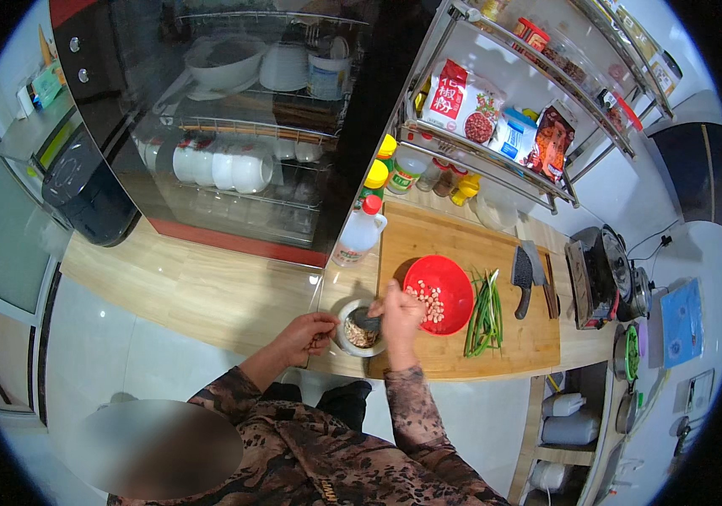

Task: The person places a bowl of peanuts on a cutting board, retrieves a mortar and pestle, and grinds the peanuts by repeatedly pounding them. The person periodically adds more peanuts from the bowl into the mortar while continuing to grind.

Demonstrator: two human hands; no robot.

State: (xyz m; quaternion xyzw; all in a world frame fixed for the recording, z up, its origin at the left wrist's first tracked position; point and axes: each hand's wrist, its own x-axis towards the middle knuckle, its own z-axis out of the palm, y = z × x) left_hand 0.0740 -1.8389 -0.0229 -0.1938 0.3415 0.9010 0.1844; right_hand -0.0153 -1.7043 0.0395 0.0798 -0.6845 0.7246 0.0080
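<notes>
A pale stone mortar stands at the counter's front, beside the left edge of a wooden cutting board. Crushed peanuts lie inside it. My left hand pinches the mortar's left rim between curled fingertips. My right hand is closed around a dark pestle, whose head is down in the mortar; the fist hides its upper part. Just right of that hand, a red bowl holds shelled peanuts. Scallions lie on the board to the bowl's right.
A cleaver and a dark-bladed knife lie on the board near chopsticks. A red-capped jug stands behind the mortar. A glass-doored dish cabinet rises behind left, a spice rack behind right. A portable stove is far right.
</notes>
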